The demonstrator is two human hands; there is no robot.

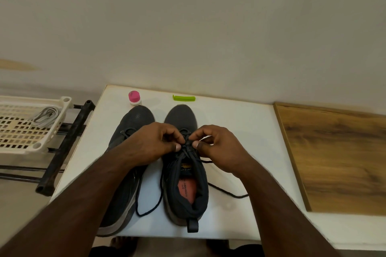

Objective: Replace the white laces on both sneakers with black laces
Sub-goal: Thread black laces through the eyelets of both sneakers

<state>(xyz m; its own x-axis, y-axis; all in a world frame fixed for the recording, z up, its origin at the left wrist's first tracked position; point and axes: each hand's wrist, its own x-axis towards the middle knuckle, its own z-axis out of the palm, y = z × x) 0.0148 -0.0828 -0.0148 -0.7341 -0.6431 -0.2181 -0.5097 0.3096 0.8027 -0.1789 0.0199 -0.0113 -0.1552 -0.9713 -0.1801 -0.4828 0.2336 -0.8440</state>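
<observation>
We see two dark mesh-fabric sneakers standing side by side on a smooth white table (240, 131), toes toward its far edge. The right sneaker (184, 173) has a padded collar, a red insole and a heel pull-loop near the table's near edge. The left sneaker (125, 152) shows a pale sole rim and lies partly under the left forearm. Our left hand (154, 142) and right hand (215, 146) meet over the right sneaker's lacing, each with fingers curled and pinching the thin, round black lace (186, 148) between thumb and fingertips. Loose ends of that cord trail down between the sneakers and out toward the table's right side. Near the far edge stand a small bottle with a pink cap (134, 98) and a flat green plastic clip (183, 97). Left of the table, white laces (45, 116) lie coiled in a perforated cream plastic basket (25, 129). A wood-grain board (338, 156) lies along the right side.
</observation>
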